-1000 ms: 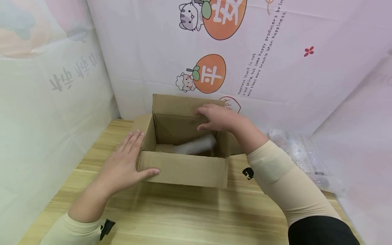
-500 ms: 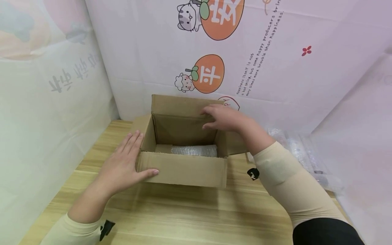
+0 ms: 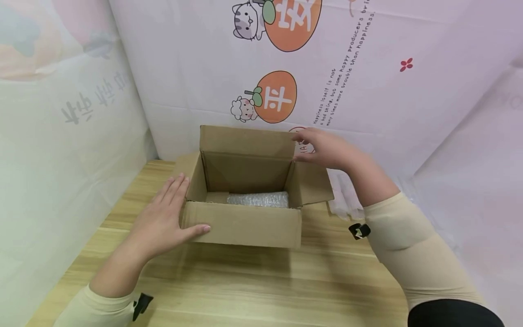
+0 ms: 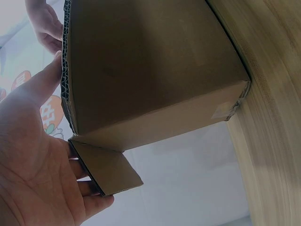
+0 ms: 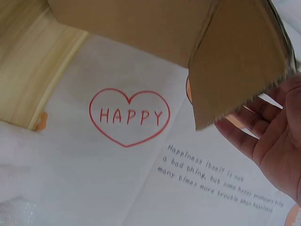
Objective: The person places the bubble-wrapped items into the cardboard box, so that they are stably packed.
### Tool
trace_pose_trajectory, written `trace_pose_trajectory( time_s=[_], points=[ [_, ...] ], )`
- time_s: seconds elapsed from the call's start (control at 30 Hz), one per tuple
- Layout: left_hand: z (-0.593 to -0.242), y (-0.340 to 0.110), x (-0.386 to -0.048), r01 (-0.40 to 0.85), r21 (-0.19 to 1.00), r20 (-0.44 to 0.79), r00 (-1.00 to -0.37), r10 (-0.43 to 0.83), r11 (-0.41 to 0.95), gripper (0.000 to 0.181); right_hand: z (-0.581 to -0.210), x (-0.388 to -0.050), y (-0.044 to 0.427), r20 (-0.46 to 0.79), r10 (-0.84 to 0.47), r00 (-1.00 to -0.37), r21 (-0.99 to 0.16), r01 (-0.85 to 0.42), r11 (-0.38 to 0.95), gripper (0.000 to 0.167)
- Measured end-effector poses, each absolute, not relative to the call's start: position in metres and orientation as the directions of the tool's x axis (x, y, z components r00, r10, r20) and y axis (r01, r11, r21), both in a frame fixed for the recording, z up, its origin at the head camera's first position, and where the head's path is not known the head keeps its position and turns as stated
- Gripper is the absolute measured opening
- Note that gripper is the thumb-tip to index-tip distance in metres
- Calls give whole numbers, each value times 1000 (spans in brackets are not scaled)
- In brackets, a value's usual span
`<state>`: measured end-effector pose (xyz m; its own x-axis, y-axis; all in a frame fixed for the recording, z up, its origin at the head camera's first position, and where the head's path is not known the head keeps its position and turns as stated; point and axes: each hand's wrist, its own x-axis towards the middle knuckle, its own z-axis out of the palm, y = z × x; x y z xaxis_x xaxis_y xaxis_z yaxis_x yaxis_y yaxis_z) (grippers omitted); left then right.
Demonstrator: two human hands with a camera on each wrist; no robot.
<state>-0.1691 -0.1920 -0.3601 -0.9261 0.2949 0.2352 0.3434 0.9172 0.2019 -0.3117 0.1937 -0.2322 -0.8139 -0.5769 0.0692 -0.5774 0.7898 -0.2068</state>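
An open cardboard box (image 3: 241, 225) stands on the wooden table with its flaps spread outward. Inside, a bubble-wrapped bundle (image 3: 258, 200) lies on the bottom, partly hidden by the front wall; what it wraps cannot be seen. My left hand (image 3: 159, 222) rests on the box's left side, its fingers extended along the left flap (image 4: 110, 167) and its thumb over the front flap. At the far right corner, my right hand (image 3: 327, 149) hovers beside the back flap with fingers loosely bent and nothing in them. The right wrist view shows that hand (image 5: 280, 134) partly behind a flap.
More clear plastic-wrapped bundles (image 3: 345, 195) lie to the right of the box, largely hidden behind my right arm. Printed white cloth (image 3: 367, 91) encloses the wooden table (image 3: 237, 281) at the back and both sides.
The bundle, blurred and tilted in motion a second ago, now lies still in the box. My right hand has moved right, from over the box to its far right corner. My left hand stays put.
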Motion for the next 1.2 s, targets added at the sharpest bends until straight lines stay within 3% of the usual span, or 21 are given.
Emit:
trace_pose_trajectory(
  time_s=[0.6,1.2],
  points=[
    [-361,-192,-168,341,197,234,-927,293,919,120,-229,-280,263,153,-471,-869,-242,-495,835,55],
    [-360,-191,-168,346,198,232,-926,299,917,120,-265,-255,336,170,-291,-941,-383,-336,861,65]
  ],
)
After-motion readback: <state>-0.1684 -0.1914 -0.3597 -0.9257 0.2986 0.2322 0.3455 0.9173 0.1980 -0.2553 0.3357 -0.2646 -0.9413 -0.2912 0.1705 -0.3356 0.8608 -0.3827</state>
